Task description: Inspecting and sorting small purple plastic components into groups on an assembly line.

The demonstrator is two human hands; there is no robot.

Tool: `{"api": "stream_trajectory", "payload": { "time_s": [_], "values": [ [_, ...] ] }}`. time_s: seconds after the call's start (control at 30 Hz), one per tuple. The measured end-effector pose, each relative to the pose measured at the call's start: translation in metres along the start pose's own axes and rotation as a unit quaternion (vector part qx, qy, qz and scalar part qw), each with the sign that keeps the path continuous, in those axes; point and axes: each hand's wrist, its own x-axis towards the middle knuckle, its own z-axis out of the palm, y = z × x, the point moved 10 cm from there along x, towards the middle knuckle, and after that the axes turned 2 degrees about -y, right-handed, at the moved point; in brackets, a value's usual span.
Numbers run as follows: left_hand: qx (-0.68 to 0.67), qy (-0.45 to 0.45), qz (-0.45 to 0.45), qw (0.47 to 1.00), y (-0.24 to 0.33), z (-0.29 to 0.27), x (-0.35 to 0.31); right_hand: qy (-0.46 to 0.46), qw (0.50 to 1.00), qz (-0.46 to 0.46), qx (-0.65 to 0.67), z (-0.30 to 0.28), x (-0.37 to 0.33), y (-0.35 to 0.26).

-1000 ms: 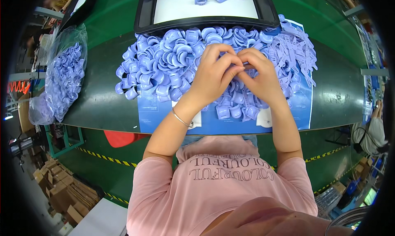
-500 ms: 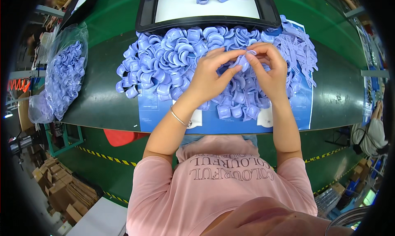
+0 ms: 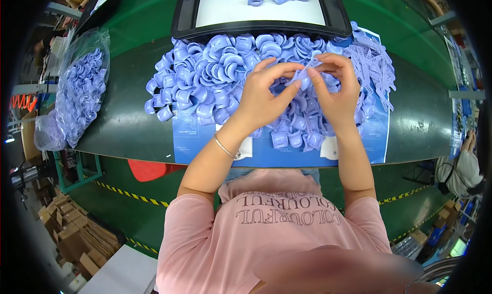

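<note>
Head view: left fisheye of a worn pair, set above left hand [image 3: 262,95] and right hand [image 3: 338,95], facing down, near. Coverage runs from tray [image 3: 262,27] beyond the hands to shirt [image 3: 277,235] on their near side.

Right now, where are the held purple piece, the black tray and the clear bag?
Purple piece [image 3: 304,80], head view: its curved part.
Black tray [image 3: 259,28], head view: its near rim.
Clear bag [image 3: 97,41], head view: its upper plastic.

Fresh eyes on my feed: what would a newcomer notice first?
The big heap of curved lavender pieces sprawled across the table. Over its right part, the left hand and right hand pinch a small lavender item. Beyond the heap, a black-rimmed tray holds a few lavender rings.
</note>
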Motion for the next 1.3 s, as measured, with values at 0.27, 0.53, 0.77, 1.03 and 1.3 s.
{"api": "stream_trajectory", "payload": {
  "time_s": [0.27,0.53,0.77,1.03,1.3],
  "values": [
    [-0.010,0.031,-0.031,0.999,-0.006,-0.004,-0.003,-0.025,0.950,-0.190,-0.248,0.012,-0.004,-0.044],
    [-0.034,0.021,-0.017,0.999,-0.003,0.000,-0.001,-0.034,0.962,-0.175,-0.206,0.010,-0.004,-0.031],
    [-0.045,0.052,-0.040,0.997,-0.010,-0.004,-0.001,-0.060,0.935,-0.231,-0.261,0.017,-0.011,-0.045],
    [-0.056,0.031,-0.065,0.996,-0.013,-0.003,-0.001,-0.076,0.932,-0.235,-0.266,0.020,-0.011,-0.046],
    [-0.040,0.058,-0.035,0.997,-0.009,-0.008,0.000,-0.091,0.933,-0.237,-0.256,0.023,-0.010,-0.047]
  ]
}}
